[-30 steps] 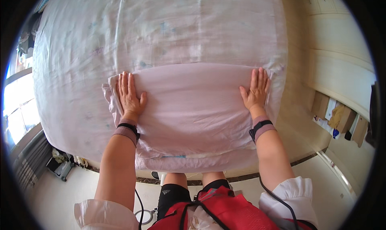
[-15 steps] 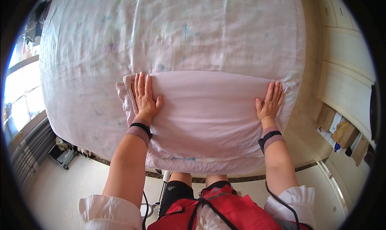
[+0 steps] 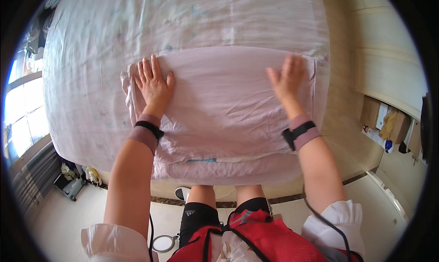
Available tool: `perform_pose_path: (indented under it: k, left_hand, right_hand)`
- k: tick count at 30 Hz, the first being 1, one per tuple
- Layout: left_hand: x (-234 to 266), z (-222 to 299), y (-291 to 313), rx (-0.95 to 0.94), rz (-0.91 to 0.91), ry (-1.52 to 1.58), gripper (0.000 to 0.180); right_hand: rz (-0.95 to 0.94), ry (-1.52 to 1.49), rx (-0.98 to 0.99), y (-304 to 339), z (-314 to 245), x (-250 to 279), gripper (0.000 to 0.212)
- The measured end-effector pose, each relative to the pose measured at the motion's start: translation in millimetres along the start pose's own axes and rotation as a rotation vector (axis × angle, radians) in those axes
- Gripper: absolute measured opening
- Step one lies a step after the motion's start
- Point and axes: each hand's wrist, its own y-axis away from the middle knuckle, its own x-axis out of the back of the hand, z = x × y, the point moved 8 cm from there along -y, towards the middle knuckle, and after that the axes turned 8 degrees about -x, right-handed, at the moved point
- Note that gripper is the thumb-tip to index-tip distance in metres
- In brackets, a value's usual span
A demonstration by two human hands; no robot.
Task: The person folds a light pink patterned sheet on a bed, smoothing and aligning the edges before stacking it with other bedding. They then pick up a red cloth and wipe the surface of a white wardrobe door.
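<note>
A folded pink cloth (image 3: 219, 97), wide and roughly rectangular, lies near the front edge of a bed (image 3: 192, 15) covered with a pale floral sheet. My left hand (image 3: 154, 86) rests flat on the cloth close to its bunched left edge, fingers spread. Toward the right edge is my right hand (image 3: 288, 79), fingers outstretched and blurred by motion; whether it touches the fabric I cannot tell. Nothing is in either hand. Soft creases run across the cloth beside my right hand.
Cabinets (image 3: 388, 56) line the right side, with an open cubby of boxes (image 3: 393, 127) below. At left are a bright window (image 3: 27, 97), a radiator (image 3: 34, 170) and a small grey cart (image 3: 68, 184). A round white-rimmed object (image 3: 163, 243) is on the floor by my legs.
My right hand has shifted inward from the cloth's right edge and is blurred now. My left hand stays near the left edge. The whole view has tilted, so the cloth sits higher.
</note>
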Motion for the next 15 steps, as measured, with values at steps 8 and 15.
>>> perform_pose_path:
  k: [8, 15]
  left_hand:
    - [-23, 164, -10, -0.417, -0.324, -0.157, 0.069]
    - [11, 5, 9, -0.202, -0.160, -0.045, 0.089]
  right_hand:
    - [-0.217, -0.538, 0.200, 24, -192, -26, 0.082]
    - [-0.263, 0.164, 0.207, -14, -24, 9, 0.079]
